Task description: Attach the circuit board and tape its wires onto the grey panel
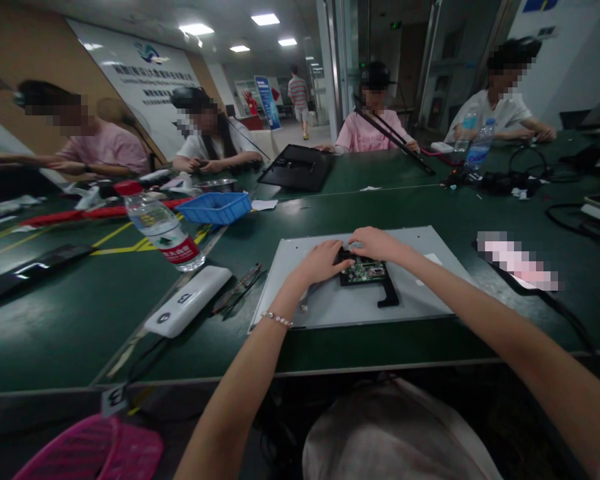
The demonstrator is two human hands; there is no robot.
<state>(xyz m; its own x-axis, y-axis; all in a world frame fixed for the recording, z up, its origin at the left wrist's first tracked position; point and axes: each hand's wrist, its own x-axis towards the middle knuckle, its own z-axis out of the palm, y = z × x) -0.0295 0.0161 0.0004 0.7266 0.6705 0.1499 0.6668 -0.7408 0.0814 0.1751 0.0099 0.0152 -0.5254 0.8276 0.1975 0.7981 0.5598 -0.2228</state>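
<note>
A flat grey panel (pixel 320 310) lies on the green table in front of me. On its middle sits a green circuit board (pixel 363 271) in a black frame (pixel 390 293) with a hooked arm at its lower right. My left hand (pixel 325 262) rests at the board's left edge, thumb stretched over it and fingers apart. Across the board's top edge, my right hand (pixel 375 243) has its fingers bent down; whether they grip something there is hidden. White labels (pixel 433 260) are stuck on the panel right of the board.
Left of the panel are glasses (pixel 237 291), a white power bank (pixel 189 301), a water bottle (pixel 163 230) and a blue tray (pixel 215 208). A phone (pixel 520 263) with a cable lies right. People sit across the table, one by a black panel (pixel 297 167).
</note>
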